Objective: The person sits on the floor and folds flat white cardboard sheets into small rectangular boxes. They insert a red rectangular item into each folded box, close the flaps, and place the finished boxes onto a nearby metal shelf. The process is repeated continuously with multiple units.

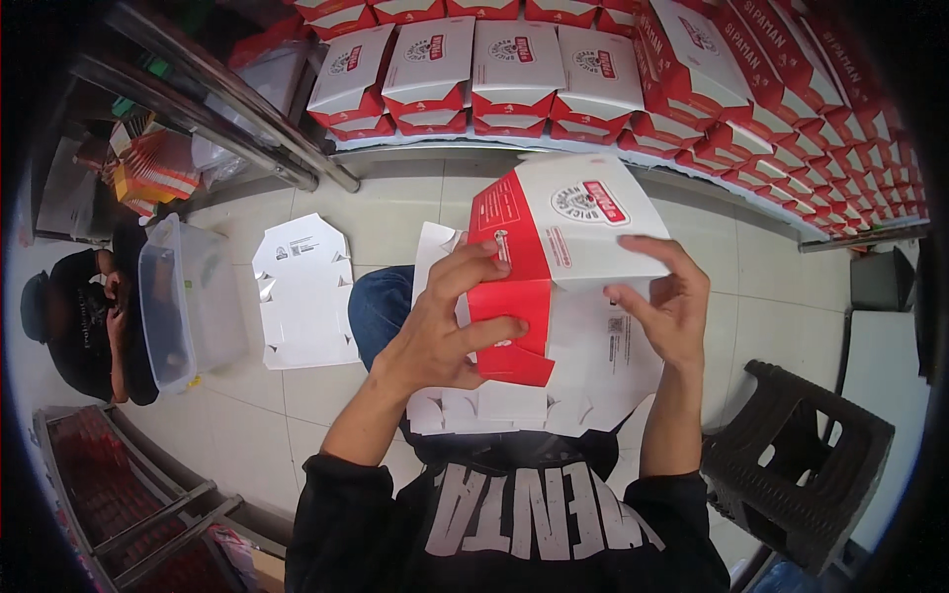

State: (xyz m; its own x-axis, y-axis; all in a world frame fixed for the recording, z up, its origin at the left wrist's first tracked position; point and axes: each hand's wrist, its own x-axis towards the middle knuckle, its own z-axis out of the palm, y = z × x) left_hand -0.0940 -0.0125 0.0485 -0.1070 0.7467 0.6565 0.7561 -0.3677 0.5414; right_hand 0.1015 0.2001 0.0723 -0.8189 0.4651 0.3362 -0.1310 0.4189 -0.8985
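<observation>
A red-and-white cardboard food box (pixel 598 212), partly folded, is held up over my lap between both hands. My left hand (pixel 435 326) grips its red left side, with the fingers spread over the panel and a red flap hanging below them. At the right edge my right hand (pixel 672 301) pinches the white panel, index finger on top and thumb beneath. Under the box, flat white cardboard blanks (pixel 603 390) lie across my lap, partly covered by the box and my left hand.
Many finished boxes (pixel 514 59) are stacked along the far side and right. A flat blank (pixel 306 287) lies on the tiled floor, beside a clear plastic tub (pixel 188 296). Another person (pixel 84 316) sits at the far left. A dark stool (pixel 801 455) stands at right; metal poles (pixel 237 109) at upper left.
</observation>
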